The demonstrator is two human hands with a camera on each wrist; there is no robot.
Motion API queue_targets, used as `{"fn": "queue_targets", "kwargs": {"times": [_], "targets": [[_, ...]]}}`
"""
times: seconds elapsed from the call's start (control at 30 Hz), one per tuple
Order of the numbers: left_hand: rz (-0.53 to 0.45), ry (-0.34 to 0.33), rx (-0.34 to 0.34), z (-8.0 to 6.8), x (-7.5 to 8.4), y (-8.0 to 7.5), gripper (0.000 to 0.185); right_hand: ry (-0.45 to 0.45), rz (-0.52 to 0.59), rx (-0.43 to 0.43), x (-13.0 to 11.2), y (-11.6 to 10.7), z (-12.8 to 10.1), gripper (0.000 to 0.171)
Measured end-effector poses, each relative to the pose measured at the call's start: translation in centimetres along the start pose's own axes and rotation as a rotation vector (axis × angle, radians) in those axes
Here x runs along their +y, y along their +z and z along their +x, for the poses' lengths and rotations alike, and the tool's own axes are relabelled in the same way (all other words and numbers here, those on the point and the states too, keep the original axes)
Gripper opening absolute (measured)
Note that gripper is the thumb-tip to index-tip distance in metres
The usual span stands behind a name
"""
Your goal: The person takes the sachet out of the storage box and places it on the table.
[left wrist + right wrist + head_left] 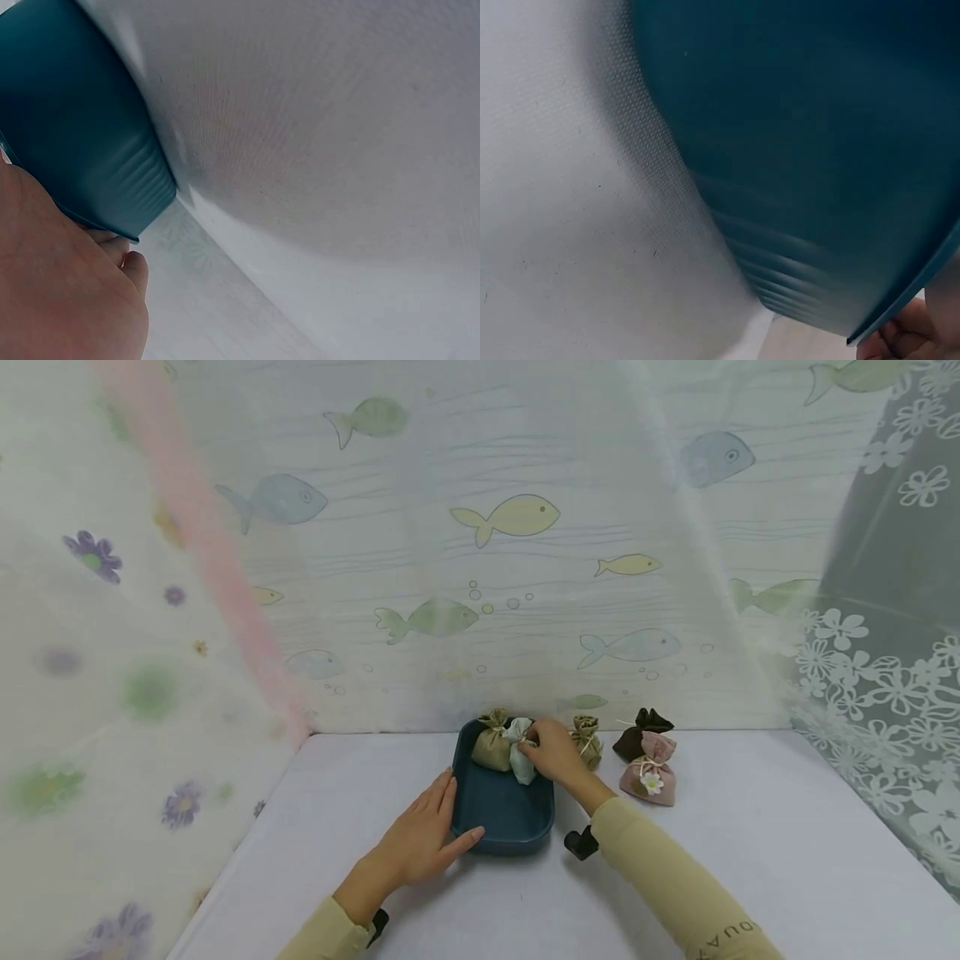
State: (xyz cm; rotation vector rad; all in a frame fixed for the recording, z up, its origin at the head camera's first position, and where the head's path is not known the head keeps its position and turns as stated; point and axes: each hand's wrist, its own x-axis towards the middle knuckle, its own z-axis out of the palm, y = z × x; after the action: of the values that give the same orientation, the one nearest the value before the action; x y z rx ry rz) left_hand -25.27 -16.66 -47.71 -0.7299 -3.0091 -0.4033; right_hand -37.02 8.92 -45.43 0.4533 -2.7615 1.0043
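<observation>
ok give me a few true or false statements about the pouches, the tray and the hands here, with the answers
1. The left hand rests on the near left rim of the blue tray. True.
2. The right hand holds the pink pouch. False: its fingers are on the pale blue pouch in the tray; the pink one lies untouched on the table.
3. An olive pouch sits in the tray's far end. True.
4. The tray is empty. False: it holds two pouches.
5. The dark brown pouch lies on the table, right of the tray. True.
6. The pink pouch carries a white flower. True.
</observation>
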Motion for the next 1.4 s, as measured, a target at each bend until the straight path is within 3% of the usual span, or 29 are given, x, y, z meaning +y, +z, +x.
{"fn": "queue_targets", "kwargs": {"times": [0.23,0.47,0.7,0.93,1.17,1.4], "targets": [[-0.003,0.013,0.003,0.1,0.1,-0.2,0.102,-0.018,0.003,-0.008,0.2,0.0,-0.3,0.016],[0.016,0.000,-0.010,0.0,0.1,-0.1,0.103,-0.037,0.105,0.022,0.1,-0.6,-0.9,0.010],[0.002,0.004,-0.021,-0.1,0.2,-0.1,0.103,-0.043,0.156,-0.004,-0.2,-1.6,-1.7,0.012],[-0.006,0.030,0.034,-0.1,0.1,-0.3,0.100,-0.121,0.179,0.030,-1.4,-3.5,-2.6,0.011],[0.010,0.009,0.009,-0.1,0.3,-0.7,0.101,-0.112,0.228,0.021,-1.9,-5.5,-4.1,0.010],[0.014,0.003,-0.012,-0.1,0.5,-0.6,0.103,-0.099,0.204,0.045,-1.0,-7.4,-6.1,0.009]]}}
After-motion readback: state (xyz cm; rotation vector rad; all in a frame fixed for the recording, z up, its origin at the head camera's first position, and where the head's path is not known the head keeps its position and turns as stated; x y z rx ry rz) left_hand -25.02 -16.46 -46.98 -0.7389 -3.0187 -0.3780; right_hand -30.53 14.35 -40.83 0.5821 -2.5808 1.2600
